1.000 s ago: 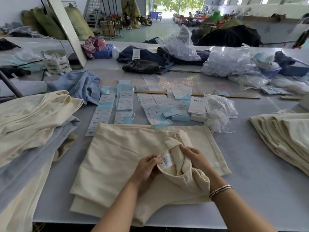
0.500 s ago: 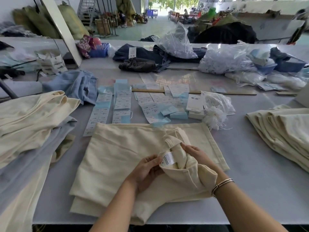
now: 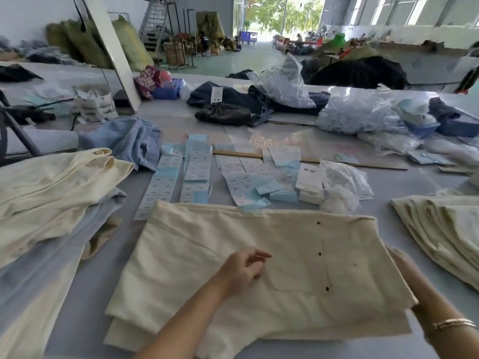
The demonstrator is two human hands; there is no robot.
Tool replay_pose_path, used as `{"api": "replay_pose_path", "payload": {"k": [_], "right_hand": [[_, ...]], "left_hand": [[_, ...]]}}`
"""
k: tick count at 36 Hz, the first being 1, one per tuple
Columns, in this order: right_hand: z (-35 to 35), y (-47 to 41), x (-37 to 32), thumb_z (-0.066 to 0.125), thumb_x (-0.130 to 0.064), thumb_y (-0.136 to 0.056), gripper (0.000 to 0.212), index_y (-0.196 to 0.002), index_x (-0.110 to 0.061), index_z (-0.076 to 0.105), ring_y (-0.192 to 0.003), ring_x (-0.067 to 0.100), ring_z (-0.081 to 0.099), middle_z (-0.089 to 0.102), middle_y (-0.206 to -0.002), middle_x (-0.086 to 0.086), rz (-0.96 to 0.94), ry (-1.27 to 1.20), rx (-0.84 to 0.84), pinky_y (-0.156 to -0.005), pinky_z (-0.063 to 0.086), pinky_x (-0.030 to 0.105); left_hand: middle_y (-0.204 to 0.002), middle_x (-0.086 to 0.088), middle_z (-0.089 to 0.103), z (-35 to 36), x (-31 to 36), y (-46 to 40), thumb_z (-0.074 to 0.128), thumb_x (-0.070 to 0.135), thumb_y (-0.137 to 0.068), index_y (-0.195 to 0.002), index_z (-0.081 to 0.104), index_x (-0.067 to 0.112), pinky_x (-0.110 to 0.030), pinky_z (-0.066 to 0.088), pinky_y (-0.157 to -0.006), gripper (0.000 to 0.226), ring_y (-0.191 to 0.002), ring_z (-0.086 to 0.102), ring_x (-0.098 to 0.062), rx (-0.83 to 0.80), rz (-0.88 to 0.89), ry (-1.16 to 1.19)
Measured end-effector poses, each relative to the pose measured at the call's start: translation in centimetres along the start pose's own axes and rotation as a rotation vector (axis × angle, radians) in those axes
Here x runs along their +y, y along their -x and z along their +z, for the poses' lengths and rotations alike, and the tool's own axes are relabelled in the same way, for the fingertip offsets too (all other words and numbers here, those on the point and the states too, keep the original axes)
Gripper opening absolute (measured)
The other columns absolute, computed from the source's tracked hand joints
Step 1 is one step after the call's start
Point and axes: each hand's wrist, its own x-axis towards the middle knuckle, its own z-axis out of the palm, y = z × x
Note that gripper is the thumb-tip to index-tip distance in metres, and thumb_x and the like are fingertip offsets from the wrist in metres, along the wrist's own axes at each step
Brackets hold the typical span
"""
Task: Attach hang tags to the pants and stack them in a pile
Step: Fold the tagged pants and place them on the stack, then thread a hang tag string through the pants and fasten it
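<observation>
Cream pants (image 3: 207, 255) folded flat at table's near edge, dark buttons up. Hang tags (image 3: 197, 172) in rows just beyond. Stacked cream pile (image 3: 445, 234) right; unsorted heap (image 3: 51, 187) left.

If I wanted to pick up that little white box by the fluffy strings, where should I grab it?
Probably pinch the white box across its short ends, coming straight down from above. It lies flat and low on the table, and the blue box and string bundle crowd both sides, so reach carefully; the top is the freest face.
</observation>
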Motion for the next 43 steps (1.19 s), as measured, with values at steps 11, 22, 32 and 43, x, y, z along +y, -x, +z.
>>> {"api": "replay_pose_path", "payload": {"k": [11, 22, 32, 43], "right_hand": [[-0.1, -5.5, -1.4, 0.062, 0.0, -0.084, 0.018, -0.1, -0.002, 0.07, -0.085, 0.032, 0.061, 0.069, -0.095, 0.02, -0.199, 0.575, 0.362, -0.076, 0.042, 0.035], [11.1, -13.8, -9.1, 0.061, -0.001, -0.085, 0.019, -0.097, -0.007, 0.074, -0.095, 0.034, 0.062, 0.07, -0.102, 0.013, -0.874, 1.002, 0.107, -0.076, 0.052, 0.039], [11.9, -18.7, -7.5, 0.036, -0.019, -0.1, 0.026, -0.117, -0.015, 0.055, -0.109, 0.025, 0.06, 0.062, -0.117, 0.003, -0.598, 1.456, 0.149, -0.087, 0.049, 0.036], [11.6, -17.8, -8.9, 0.046, -0.008, -0.093, 0.017, -0.104, -0.01, 0.058, -0.095, 0.03, 0.066, 0.067, -0.104, 0.01, -0.63, 1.476, 0.164, -0.073, 0.05, 0.035]], "left_hand": [[-0.158, 0.005, 0.024, 1.3, -3.1, -4.2, 0.036, 0.047, -0.091, -0.145, 0.034, 0.041, -0.038, 0.002, -0.118, 0.055, -0.147, 0.014, -0.011, 0.238, 0.111, -1.044], [-0.143, 0.007, 0.05, 1.5, -2.2, -3.8, 0.05, 0.042, -0.081, -0.128, 0.059, 0.037, -0.041, 0.023, -0.115, 0.048, -0.136, 0.041, -0.011, 0.298, 0.18, -0.975], [-0.114, 0.008, 0.07, 1.1, -1.9, -4.0, 0.047, 0.045, -0.068, -0.098, 0.075, 0.036, -0.033, 0.032, -0.097, 0.043, -0.109, 0.065, -0.01, 0.274, 0.157, -0.95], [-0.117, 0.007, 0.069, 1.1, -1.5, -3.8, 0.047, 0.045, -0.068, -0.101, 0.074, 0.036, -0.032, 0.032, -0.098, 0.044, -0.11, 0.064, -0.01, 0.273, 0.121, -0.942]]}}
